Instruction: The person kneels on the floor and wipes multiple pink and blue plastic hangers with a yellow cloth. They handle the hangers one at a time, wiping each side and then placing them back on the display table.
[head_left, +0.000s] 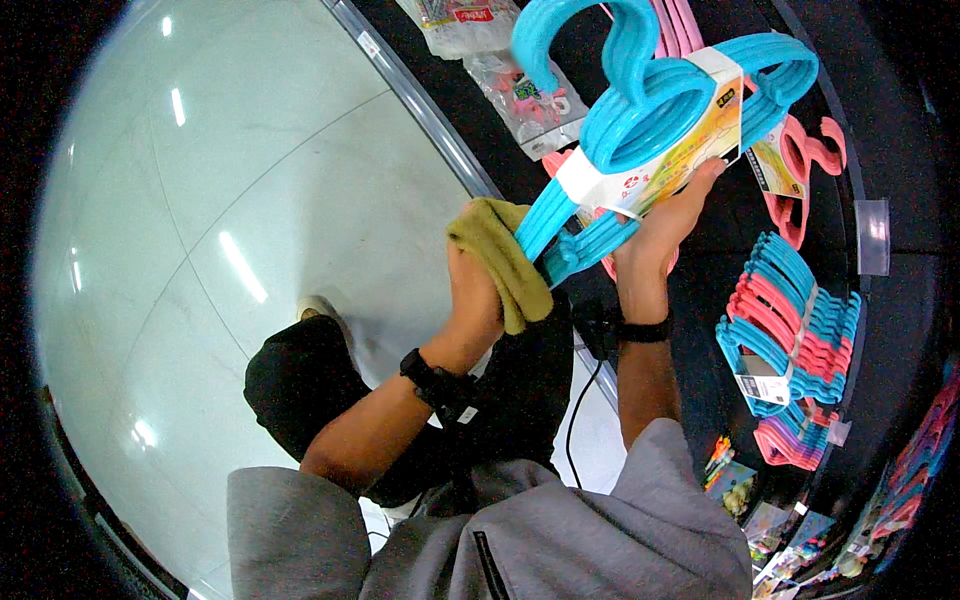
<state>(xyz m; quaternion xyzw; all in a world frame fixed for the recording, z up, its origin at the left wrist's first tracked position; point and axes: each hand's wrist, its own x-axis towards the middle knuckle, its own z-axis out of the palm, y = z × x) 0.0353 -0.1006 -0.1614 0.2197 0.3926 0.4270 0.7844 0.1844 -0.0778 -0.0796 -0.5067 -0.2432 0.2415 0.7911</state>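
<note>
A bundle of blue plastic clothes hangers (598, 139) is held up in front of me, its hooks toward the top of the view. A printed paper band (652, 172) wraps its middle. My right hand (652, 232) supports the bundle from below, the thumb lying along the band. At the bundle's lower left end, my left hand (472, 289) presses an olive-green cloth (495, 247) around the blue bars. The cloth covers most of my left fingers.
Black shelving (697, 300) with a metal front edge (420, 97) runs along the right. On it lie plastic-bagged goods (525, 97), pink hangers (795, 172) and a stack of blue and pink hangers (787, 322). A black cable (574, 427) hangs near my legs. Pale tiled floor (225, 187) spreads leftward.
</note>
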